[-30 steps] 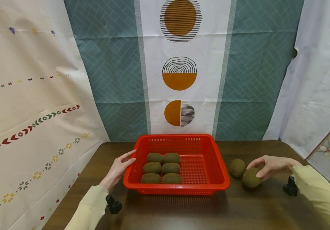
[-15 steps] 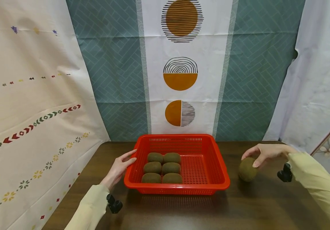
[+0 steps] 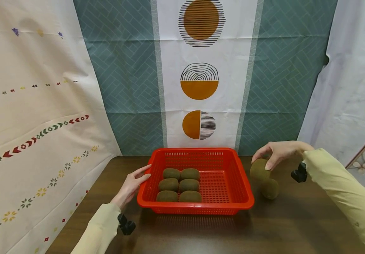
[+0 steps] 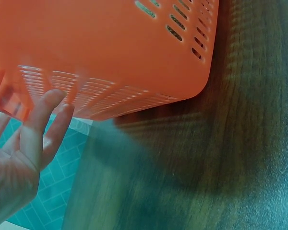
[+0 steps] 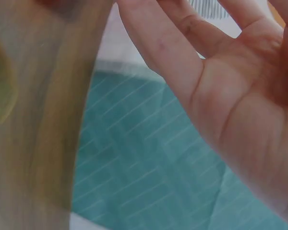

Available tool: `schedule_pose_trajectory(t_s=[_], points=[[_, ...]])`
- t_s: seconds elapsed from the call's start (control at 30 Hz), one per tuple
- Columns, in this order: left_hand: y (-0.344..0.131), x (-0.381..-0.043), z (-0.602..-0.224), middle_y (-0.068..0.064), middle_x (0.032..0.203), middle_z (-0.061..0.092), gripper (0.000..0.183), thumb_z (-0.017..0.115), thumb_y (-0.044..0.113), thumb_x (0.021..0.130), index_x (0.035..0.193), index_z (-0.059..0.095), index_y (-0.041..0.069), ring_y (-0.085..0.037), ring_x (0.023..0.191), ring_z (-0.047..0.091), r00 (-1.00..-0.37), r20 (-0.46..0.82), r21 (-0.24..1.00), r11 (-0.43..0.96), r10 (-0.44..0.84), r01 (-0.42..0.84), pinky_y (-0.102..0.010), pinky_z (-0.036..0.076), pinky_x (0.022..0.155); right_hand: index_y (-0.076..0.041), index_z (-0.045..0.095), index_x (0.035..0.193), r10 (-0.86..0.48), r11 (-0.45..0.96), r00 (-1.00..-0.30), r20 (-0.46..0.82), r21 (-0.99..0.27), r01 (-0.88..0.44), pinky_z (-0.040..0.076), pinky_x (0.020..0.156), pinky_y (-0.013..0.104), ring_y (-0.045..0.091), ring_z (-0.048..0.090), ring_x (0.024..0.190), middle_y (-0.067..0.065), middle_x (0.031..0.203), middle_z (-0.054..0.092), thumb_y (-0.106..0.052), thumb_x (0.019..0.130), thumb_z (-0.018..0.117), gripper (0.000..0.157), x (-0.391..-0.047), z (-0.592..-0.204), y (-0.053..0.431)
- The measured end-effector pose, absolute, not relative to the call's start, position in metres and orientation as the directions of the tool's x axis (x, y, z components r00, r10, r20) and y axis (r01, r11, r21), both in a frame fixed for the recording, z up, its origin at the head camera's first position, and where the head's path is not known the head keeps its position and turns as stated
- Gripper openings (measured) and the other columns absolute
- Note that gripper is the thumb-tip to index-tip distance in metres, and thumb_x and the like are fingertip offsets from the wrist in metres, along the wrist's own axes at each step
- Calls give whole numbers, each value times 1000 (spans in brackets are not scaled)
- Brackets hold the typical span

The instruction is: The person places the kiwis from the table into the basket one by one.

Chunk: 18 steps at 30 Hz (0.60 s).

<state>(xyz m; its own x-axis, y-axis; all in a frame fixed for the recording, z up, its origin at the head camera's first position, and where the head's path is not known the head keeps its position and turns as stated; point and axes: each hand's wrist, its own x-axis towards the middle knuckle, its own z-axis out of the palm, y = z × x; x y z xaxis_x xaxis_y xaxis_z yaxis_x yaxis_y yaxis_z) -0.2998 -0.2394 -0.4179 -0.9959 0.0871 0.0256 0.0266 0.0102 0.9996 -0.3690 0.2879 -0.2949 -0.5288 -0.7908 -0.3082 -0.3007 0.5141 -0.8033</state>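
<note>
In the head view, my right hand [image 3: 277, 154] holds a brown fuzzy kiwi [image 3: 258, 171] by its top, thumb on one side and fingers on the other. It hangs above the table, just right of the basket. Another kiwi [image 3: 269, 189] lies on the table below it, partly covered. The right wrist view shows the palm [image 5: 240, 100], but not the held fruit. My left hand [image 3: 131, 187] touches the left side of a red plastic basket [image 3: 195, 208]; its fingers [image 4: 41, 120] lie fairly straight against the outer wall. Several kiwis [image 3: 189, 185] sit in paired rows inside the basket's left part.
The dark wooden table [image 3: 195, 236] carries the basket near its back edge. A teal and white patterned curtain [image 3: 125, 88] hangs behind it. Pale cloths flank both sides, the left one [image 3: 42, 141] embroidered. The basket's bare red bottom [image 3: 214, 187] shows on its right side.
My right hand has lifted the kiwi off the table and carried it left and up, past the other kiwi toward the basket. The left hand and basket have stayed put.
</note>
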Motion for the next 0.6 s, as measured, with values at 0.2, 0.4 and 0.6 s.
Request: schedule_pose_trajectory(t_s=[0.2, 0.4, 0.6], points=[[-240, -300, -418, -22, 124, 49, 50, 61, 14, 87, 134, 44, 9, -35, 97, 57, -996, 26, 1000, 9, 89, 26, -44, 49, 73, -3, 57, 120, -798, 530, -519, -306, -766, -364, 47, 81, 42, 31, 38, 116, 15, 127, 46, -8, 79, 69, 43, -373, -281, 251], [-239, -299, -419, -22, 123, 50, 49, 61, 14, 87, 134, 45, 9, -34, 96, 58, -996, 29, 999, 14, 81, 30, -44, 50, 73, -3, 57, 120, -822, 518, -465, -328, -769, -373, 47, 80, 41, 30, 41, 114, 11, 123, 51, -9, 79, 70, 44, -379, -276, 211], [-239, -299, -418, -23, 125, 48, 49, 59, 13, 88, 135, 44, 9, -36, 99, 56, -994, 38, 999, 1, 98, 38, -44, 49, 74, -2, 56, 121, -853, 502, -371, -367, -770, -393, 47, 81, 41, 28, 50, 104, 11, 121, 52, -9, 79, 71, 45, -384, -279, 172]])
